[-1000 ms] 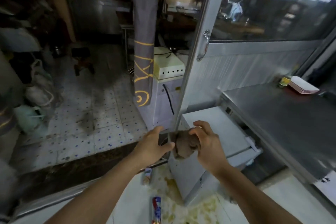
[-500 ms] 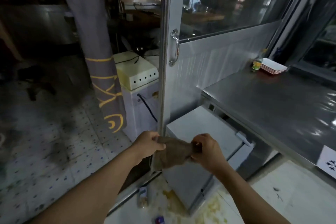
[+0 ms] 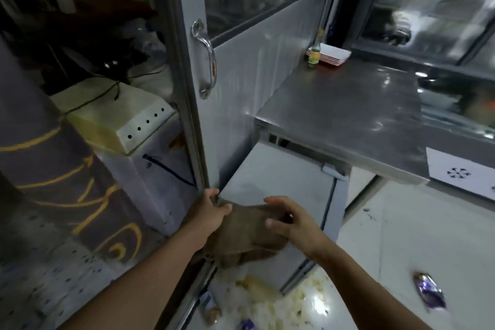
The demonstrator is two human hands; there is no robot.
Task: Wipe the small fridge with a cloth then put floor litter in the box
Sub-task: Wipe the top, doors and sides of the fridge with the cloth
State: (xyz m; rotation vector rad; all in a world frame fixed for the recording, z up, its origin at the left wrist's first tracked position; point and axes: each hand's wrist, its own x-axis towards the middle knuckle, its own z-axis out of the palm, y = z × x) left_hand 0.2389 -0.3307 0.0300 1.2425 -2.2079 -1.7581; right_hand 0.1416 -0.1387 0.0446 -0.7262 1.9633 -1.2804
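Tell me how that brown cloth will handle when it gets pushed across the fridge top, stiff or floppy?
Probably floppy: the brown cloth sags and bunches between the left hand and right hand. It looks light, since a loose finger hold carries it. Pushed flat on the small fridge, it would likely wrinkle and fold over unless pressed with a palm.

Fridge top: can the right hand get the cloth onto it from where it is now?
Probably yes. The right hand and left hand hold the cloth spread just over the near edge of the small fridge, whose top looks bare. The steel counter overhangs only its far end.
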